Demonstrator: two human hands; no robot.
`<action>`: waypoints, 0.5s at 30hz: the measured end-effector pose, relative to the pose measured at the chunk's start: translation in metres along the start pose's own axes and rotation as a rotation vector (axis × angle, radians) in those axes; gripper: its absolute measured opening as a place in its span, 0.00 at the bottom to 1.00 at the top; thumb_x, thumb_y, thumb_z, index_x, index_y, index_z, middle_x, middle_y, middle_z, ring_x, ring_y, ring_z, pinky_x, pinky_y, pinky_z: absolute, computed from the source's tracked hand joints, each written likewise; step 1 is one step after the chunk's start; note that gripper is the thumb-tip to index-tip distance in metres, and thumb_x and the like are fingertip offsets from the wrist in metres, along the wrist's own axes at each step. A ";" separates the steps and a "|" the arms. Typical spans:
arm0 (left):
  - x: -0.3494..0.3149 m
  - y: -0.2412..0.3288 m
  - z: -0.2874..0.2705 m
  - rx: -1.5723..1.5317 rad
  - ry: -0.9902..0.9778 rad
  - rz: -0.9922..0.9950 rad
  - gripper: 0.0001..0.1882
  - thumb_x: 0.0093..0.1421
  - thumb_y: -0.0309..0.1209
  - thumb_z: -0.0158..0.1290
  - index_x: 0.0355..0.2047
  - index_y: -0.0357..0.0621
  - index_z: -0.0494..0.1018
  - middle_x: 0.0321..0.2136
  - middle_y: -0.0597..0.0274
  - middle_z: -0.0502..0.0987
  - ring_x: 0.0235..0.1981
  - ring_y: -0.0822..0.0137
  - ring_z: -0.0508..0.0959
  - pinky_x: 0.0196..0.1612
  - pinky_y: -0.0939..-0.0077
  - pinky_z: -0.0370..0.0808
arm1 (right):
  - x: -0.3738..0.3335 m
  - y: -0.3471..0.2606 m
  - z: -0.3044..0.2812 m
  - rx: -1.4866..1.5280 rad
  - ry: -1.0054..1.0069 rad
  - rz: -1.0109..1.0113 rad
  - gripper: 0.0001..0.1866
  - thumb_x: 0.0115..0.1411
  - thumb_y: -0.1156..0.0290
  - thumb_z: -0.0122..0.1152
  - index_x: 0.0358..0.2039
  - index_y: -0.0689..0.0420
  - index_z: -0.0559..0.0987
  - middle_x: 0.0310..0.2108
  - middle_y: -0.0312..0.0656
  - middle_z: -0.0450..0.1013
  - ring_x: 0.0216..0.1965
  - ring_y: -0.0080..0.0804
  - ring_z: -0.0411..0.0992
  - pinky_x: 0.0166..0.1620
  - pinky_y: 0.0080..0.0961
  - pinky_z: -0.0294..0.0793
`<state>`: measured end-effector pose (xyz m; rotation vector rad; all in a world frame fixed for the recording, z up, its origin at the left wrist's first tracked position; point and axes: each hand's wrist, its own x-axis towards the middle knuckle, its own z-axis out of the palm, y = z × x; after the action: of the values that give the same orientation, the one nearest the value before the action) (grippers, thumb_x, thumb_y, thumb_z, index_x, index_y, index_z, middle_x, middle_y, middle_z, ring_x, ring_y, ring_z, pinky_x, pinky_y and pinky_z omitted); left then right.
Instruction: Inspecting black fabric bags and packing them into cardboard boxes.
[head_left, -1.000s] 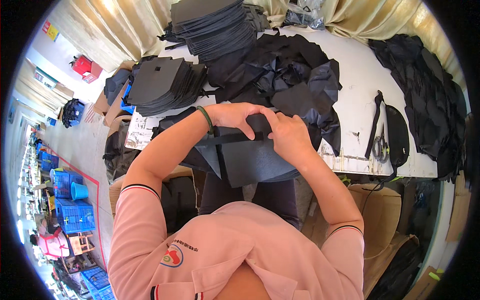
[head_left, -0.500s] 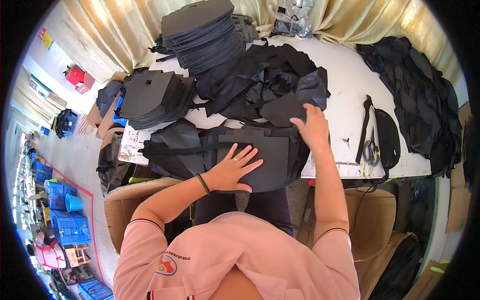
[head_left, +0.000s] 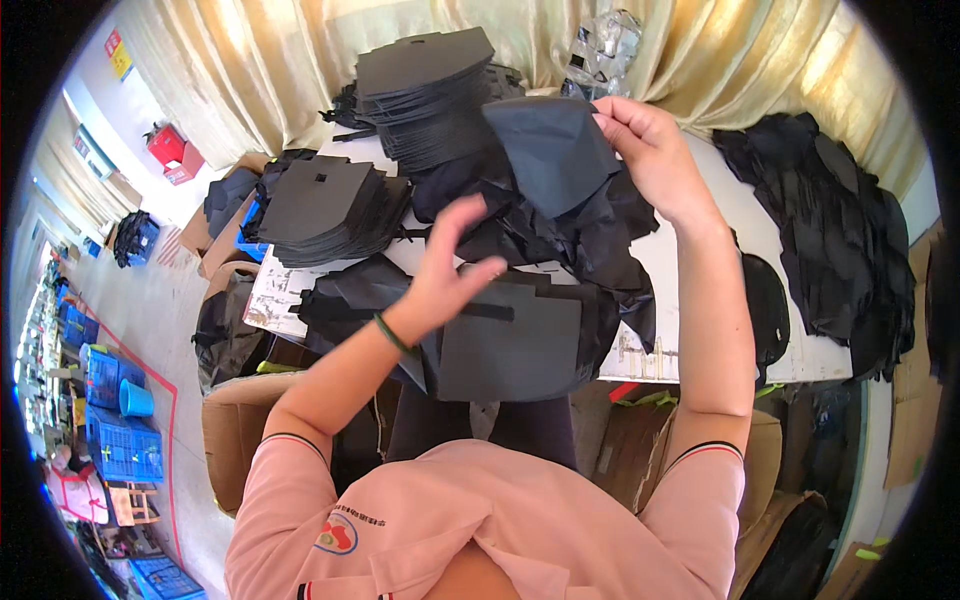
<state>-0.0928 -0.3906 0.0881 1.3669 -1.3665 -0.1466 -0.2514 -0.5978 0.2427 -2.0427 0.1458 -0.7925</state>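
My right hand (head_left: 645,150) pinches the upper corner of a black fabric piece (head_left: 560,150), lifted above a heap of crumpled black fabric (head_left: 500,225). My left hand (head_left: 447,265) hovers with thumb and fingers apart, slightly blurred, holding nothing. Below it, at the near table edge, lies a flat dark panel (head_left: 515,345) with a notched top, on top of more black fabric with a black strap (head_left: 490,313) across it. Left of the heap stands a stack of dark cut panels (head_left: 315,200), and behind it a taller stack of panels (head_left: 425,85).
The white table (head_left: 705,300) carries a black pouch (head_left: 765,310) right of my forearm. Black fabric pieces (head_left: 840,230) hang over its right end. A clear plastic bag (head_left: 605,50) lies by the curtain. Cardboard boxes (head_left: 240,430) stand under the near edge; blue crates (head_left: 125,450) sit at far left.
My right hand has risen away from me, lifting a fabric piece off the heap. My left hand has come up off the dark panel.
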 end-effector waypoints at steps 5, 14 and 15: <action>0.082 0.043 -0.044 -0.240 0.011 0.208 0.46 0.50 0.32 0.67 0.64 0.37 0.52 0.62 0.49 0.59 0.66 0.57 0.57 0.67 0.63 0.54 | 0.009 -0.030 0.016 0.516 -0.303 0.026 0.09 0.68 0.74 0.49 0.40 0.62 0.78 0.34 0.30 0.75 0.36 0.13 0.70 0.42 0.12 0.68; 0.087 0.080 -0.052 -0.164 0.281 0.189 0.10 0.54 0.22 0.61 0.33 0.40 0.70 0.27 0.68 0.75 0.30 0.78 0.74 0.36 0.82 0.72 | -0.007 -0.070 0.041 -0.479 0.441 -0.382 0.17 0.52 0.70 0.68 0.42 0.58 0.77 0.34 0.46 0.74 0.35 0.42 0.74 0.38 0.31 0.74; 0.085 0.083 -0.053 -0.057 0.328 0.232 0.11 0.53 0.22 0.62 0.33 0.40 0.70 0.27 0.67 0.75 0.30 0.78 0.74 0.35 0.81 0.72 | -0.017 -0.091 0.054 -0.405 0.437 -0.369 0.20 0.49 0.67 0.71 0.42 0.57 0.77 0.34 0.45 0.74 0.35 0.44 0.74 0.40 0.34 0.74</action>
<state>-0.0768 -0.3971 0.2172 1.1177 -1.2208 0.1853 -0.2512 -0.5000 0.2867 -2.2730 0.1877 -1.5431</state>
